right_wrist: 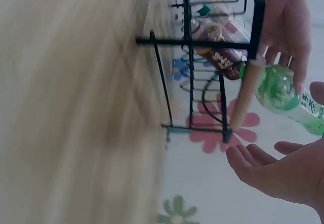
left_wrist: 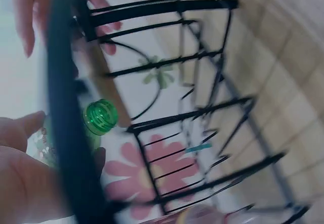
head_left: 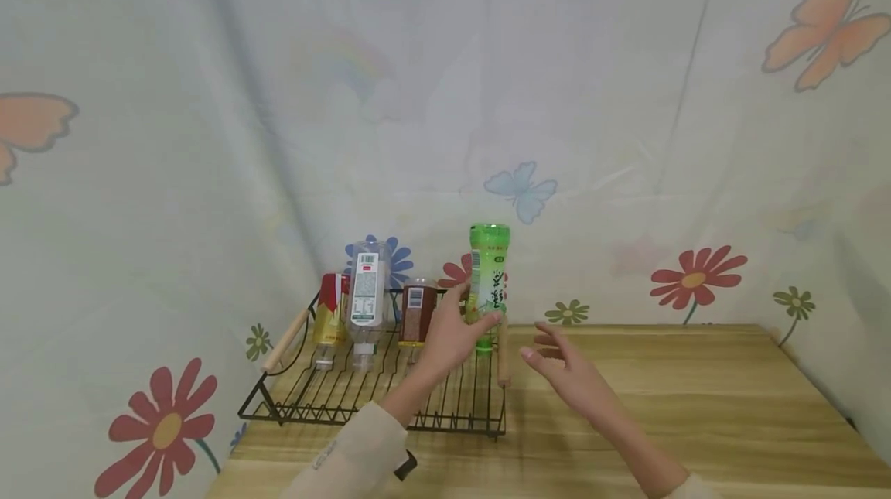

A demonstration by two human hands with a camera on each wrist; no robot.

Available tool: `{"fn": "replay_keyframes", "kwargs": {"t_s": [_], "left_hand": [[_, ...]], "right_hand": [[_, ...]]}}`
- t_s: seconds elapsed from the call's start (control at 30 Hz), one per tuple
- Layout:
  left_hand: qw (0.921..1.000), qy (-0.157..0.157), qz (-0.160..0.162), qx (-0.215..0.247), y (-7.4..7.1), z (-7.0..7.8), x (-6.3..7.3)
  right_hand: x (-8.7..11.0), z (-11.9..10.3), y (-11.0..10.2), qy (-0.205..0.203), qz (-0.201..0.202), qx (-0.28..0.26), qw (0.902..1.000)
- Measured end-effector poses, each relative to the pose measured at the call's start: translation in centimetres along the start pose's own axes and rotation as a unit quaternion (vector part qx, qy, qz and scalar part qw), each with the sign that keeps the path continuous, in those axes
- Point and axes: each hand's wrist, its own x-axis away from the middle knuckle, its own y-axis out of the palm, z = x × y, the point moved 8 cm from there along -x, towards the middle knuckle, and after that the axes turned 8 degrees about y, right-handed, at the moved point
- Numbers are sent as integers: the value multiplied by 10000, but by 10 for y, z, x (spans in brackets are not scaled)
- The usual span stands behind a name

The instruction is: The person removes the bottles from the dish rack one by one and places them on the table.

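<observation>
A green-labelled plastic bottle (head_left: 490, 271) is upside down at the right end of a black wire rack (head_left: 455, 431), its base up. My left hand (head_left: 451, 335) holds it, thumb on the near side and fingers around the far side. The bottle's green open neck (left_wrist: 103, 117) shows below that hand in the left wrist view. To the right of the rack's wooden handle (head_left: 503, 356), my right hand (head_left: 567, 375) hovers with loosely bent fingers, touching nothing. In the right wrist view, the right hand (right_wrist: 283, 173) is apart from the bottle (right_wrist: 277, 88).
Three more upside-down bottles lean in the rack: a yellow-and-red one (head_left: 330, 309), a clear one with a white label (head_left: 366, 290) and a dark brown one (head_left: 418, 313). Another wooden handle (head_left: 285, 342) is at its left. The wooden table (head_left: 668, 391) meets a patterned curtain (head_left: 592, 135) behind.
</observation>
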Motion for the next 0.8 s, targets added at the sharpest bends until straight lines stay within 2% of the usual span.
{"fn": "replay_keyframes", "kwargs": {"t_s": [0.07,0.13,0.2,0.3,0.4,0.53,0.63,0.8], "left_hand": [[9994,257,-137,-205,-6,16,0],[9970,509,-281,-502,-12,30,-1],[9937,687,-418,-785,-18,41,-1],[9856,848,-656,-1308,-24,56,-1],[9716,1085,-891,-1904,-28,71,-2],[9462,1570,-1133,-2592,-29,91,-1],[9311,1861,-1280,-2863,-28,104,1],[9148,2163,-1557,-3036,-21,120,6]], "right_hand": [[4,-16,-15,-451,67,567,9974],[9,-33,-30,-979,182,984,9902],[15,-51,-45,-1467,385,1428,9781],[23,-77,-70,-1903,775,2046,9570],[30,-102,-93,-2091,1079,2558,9376],[38,-130,-112,-2390,1358,3032,9124],[43,-145,-118,-2659,1502,3268,8944],[49,-159,-112,-3036,1538,3709,8641]]}}
